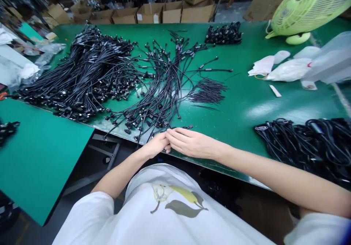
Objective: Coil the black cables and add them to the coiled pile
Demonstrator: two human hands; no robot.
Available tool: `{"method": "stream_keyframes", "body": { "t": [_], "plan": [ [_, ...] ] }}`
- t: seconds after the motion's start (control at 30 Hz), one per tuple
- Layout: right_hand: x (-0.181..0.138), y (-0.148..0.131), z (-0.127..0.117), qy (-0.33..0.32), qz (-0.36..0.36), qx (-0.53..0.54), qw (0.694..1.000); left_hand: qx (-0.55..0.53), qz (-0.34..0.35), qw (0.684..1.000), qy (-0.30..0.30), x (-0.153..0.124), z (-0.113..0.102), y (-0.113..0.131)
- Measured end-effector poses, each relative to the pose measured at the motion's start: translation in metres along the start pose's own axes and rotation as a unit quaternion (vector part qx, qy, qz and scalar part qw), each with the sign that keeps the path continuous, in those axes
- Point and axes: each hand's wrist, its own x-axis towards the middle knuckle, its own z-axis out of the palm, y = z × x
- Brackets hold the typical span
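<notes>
Your left hand point(156, 145) and right hand point(192, 143) overlap, nearly closed, at the green bench mat's point(236, 135) edge; any grip on the fanned black cables point(161, 87) is hidden. Spread keeps ends within your reach.

Bright, even light, apparently from overhead, with faint soft shadows. Pale glare lay on the green bench point(241, 102). Frame edges showed wide-angle bending; the far background was slightly soft.

At the front edge of the green workbench point(241, 106), the right hand point(192, 143) is overlapping the left hand point(155, 146), hiding its fingertips and whatever they are touching among the black cables point(161, 91), while a coiled cable bundle point(304, 146) on the workbench's right is running off the picture's edge.
</notes>
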Motion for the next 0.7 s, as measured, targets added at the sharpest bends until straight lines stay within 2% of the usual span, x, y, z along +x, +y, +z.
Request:
{"method": "stream_keyframes", "body": {
  "t": [0.2, 0.3, 0.4, 0.47, 0.57, 0.63, 0.7],
  "plan": [
    [0.002, 0.000, -0.002, -0.080, -0.046, -0.029, 0.995, -0.063, -0.039, 0.997, -0.032, -0.002, 0.000, -0.005],
    [0.003, -0.006, -0.001, -0.078, -0.039, -0.020, 0.996, -0.091, -0.060, 0.994, -0.024, -0.003, 0.000, -0.007],
    [0.003, -0.009, 0.002, -0.075, -0.031, -0.003, 0.997, -0.074, -0.065, 0.995, -0.032, -0.003, 0.002, -0.008],
    [0.003, -0.008, 0.005, -0.096, -0.018, -0.014, 0.995, -0.047, -0.052, 0.997, -0.016, -0.004, 0.004, -0.007],
    [0.005, -0.002, 0.015, -0.116, 0.060, -0.003, 0.991, 0.000, -0.006, 0.997, 0.074, -0.001, 0.009, -0.004],
    [0.009, 0.002, 0.023, -0.106, 0.160, 0.047, 0.980, -0.014, 0.037, 0.989, 0.144, 0.005, 0.011, -0.002],
    [0.013, 0.002, 0.031, -0.079, 0.278, 0.102, 0.952, -0.075, 0.074, 0.979, 0.174, 0.014, 0.011, 0.001]
  ]
}}
